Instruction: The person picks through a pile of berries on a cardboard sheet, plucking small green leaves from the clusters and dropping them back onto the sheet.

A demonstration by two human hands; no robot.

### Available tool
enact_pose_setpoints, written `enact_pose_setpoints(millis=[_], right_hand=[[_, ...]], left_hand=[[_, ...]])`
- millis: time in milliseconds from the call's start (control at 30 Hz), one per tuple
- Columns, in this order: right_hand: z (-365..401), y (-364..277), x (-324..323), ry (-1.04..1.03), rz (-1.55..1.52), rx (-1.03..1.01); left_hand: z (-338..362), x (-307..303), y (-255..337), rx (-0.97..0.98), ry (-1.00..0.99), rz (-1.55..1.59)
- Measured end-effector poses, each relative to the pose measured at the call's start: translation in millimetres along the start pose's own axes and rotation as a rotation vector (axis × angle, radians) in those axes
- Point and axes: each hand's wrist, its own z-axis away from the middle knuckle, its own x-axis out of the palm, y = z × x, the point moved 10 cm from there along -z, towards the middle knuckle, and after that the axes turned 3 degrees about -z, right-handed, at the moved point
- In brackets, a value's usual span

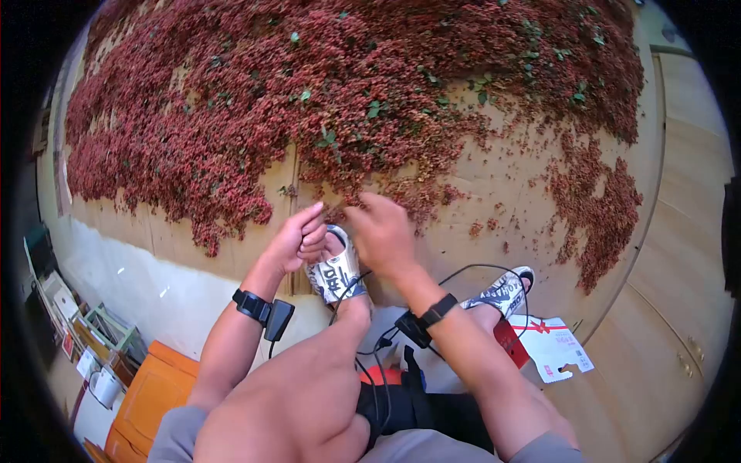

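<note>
Small red berry clusters [340, 92], which look like Sichuan peppercorns, lie in a wide layer with a few green leaves. My left hand [299, 241] hovers near the layer's front edge, its fingers curled in and the thumb side upward. Just to its right is my right hand [384, 235], fingers bent toward the left hand and slightly blurred. A small gap separates the two hands. Whatever either hand may hold is too small or hidden to make out. Loose clusters lie just beyond the fingertips.
Cardboard [478, 224] lies beneath the berries. A separate strip of browner berries [598, 201] sits at the right. My patterned shoes [336, 274] stand on the cardboard's near part. A white and red box [552, 347], an orange wooden piece [158, 386] and black cables [378, 370] are close by.
</note>
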Motion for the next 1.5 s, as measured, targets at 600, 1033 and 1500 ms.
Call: enact_pose_setpoints(millis=[600, 1033, 1500], right_hand=[[3, 197, -229, 0.231, 0.763, 0.125], [-71, 101, -106, 0.241, 0.091, 0.023], [-76, 208, -167, 0.257, 0.125, 0.433]], left_hand=[[-12, 19, -32, -0.110, 0.009, -0.102], [-20, 17, -41, -0.182, 0.048, -0.136], [-22, 20, -41, -0.192, 0.041, -0.100]])
